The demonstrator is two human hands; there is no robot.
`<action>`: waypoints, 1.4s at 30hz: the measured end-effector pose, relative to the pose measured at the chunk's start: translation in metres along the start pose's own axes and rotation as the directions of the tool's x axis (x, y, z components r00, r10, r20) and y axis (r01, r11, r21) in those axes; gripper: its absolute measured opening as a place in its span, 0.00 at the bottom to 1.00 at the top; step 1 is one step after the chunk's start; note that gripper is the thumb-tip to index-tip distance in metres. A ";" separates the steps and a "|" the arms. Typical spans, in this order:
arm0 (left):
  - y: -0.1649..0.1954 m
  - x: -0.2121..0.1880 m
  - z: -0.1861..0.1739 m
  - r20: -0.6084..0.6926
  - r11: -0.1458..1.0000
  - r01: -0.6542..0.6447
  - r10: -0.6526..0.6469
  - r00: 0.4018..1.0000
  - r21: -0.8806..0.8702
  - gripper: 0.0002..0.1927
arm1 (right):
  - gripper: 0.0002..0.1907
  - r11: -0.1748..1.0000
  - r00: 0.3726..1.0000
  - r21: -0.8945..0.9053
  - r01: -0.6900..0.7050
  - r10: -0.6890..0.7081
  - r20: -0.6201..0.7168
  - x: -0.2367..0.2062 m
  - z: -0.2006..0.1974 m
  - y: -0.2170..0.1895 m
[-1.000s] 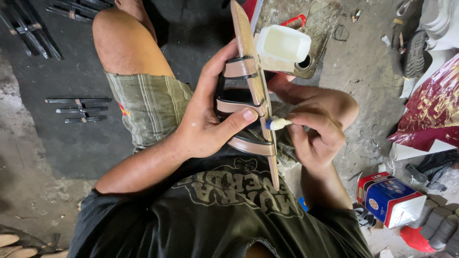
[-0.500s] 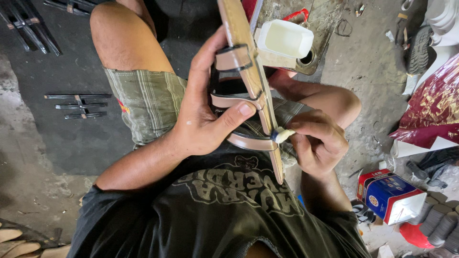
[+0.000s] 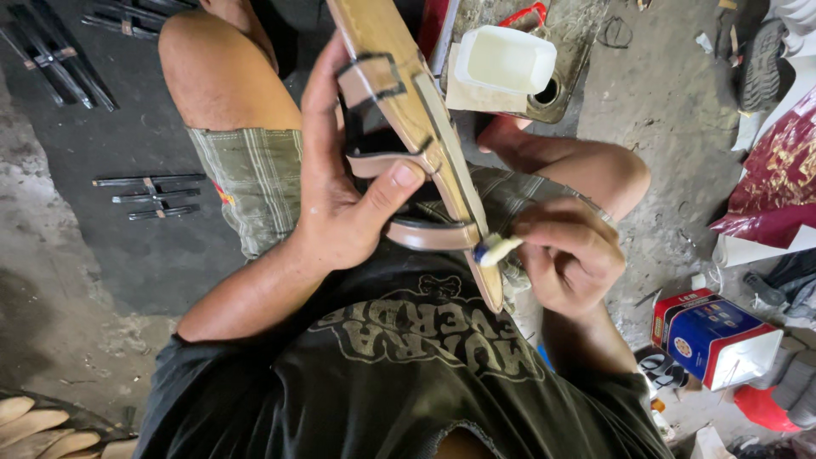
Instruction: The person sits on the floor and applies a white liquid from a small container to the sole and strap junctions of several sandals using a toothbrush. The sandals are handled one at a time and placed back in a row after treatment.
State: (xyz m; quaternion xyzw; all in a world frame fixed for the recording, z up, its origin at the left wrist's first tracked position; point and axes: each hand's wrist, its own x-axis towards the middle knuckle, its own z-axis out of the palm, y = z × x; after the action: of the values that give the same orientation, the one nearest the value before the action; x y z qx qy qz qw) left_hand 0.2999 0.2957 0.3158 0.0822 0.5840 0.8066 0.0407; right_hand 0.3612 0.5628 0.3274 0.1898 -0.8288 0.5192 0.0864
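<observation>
**A:** What are the hands doing?

**B:** The left hand (image 3: 340,212) is wrapped around a tan sandal (image 3: 408,127). The thumb presses on one strap, and the fingers go behind the sole. The right hand (image 3: 569,255) is closed tight around a small brush (image 3: 495,249).

**A:** Where is the sandal?

**B:** It is up in the air over the person's lap, tilted on its edge. It runs from the top of the picture down toward the black shirt (image 3: 399,374).

**A:** And the brush?

**B:** Its pale tip touches the edge of the sole, just beside the lowest strap.

**A:** What else is around?

**B:** A white plastic tub (image 3: 506,59) sits on the floor past the knees, right by a dirty metal can (image 3: 561,85). A red and blue box (image 3: 714,336) lies near the right arm. Some black straps (image 3: 153,195) lie on a dark mat (image 3: 102,136) on the left. A few tan soles (image 3: 42,425) are in the bottom left corner.
</observation>
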 end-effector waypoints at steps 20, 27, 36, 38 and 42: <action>-0.020 -0.013 -0.009 0.160 0.972 -0.127 0.096 0.983 0.197 0.44 | 0.06 0.985 1.000 -0.174 -0.009 0.011 0.007 0.000 -0.006 0.001; -0.034 -0.006 -0.015 0.016 0.990 -0.081 0.079 0.997 0.115 0.41 | 0.07 1.000 1.000 0.009 0.006 -0.006 0.019 -0.010 -0.010 0.005; -0.065 0.039 -0.014 0.005 0.874 0.259 -0.282 0.960 -0.411 0.44 | 0.16 0.936 0.970 -0.339 0.091 -0.160 -0.181 -0.005 0.019 0.027; -0.064 0.043 -0.015 -0.018 0.989 0.124 -0.126 0.992 -0.085 0.47 | 0.15 0.878 0.965 -0.478 0.030 -0.150 -0.216 0.005 0.021 0.041; -0.061 0.037 -0.005 0.335 0.417 -0.441 0.306 0.891 0.794 0.54 | 0.12 0.956 0.931 -0.126 -0.264 0.218 -0.292 0.025 0.022 0.059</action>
State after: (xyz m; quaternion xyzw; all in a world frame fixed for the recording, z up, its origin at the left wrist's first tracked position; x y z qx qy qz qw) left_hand 0.2611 0.3159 0.2593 0.2746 0.8655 0.3929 -0.1455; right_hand 0.3160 0.5601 0.2773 0.0049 -0.8655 0.4776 0.1512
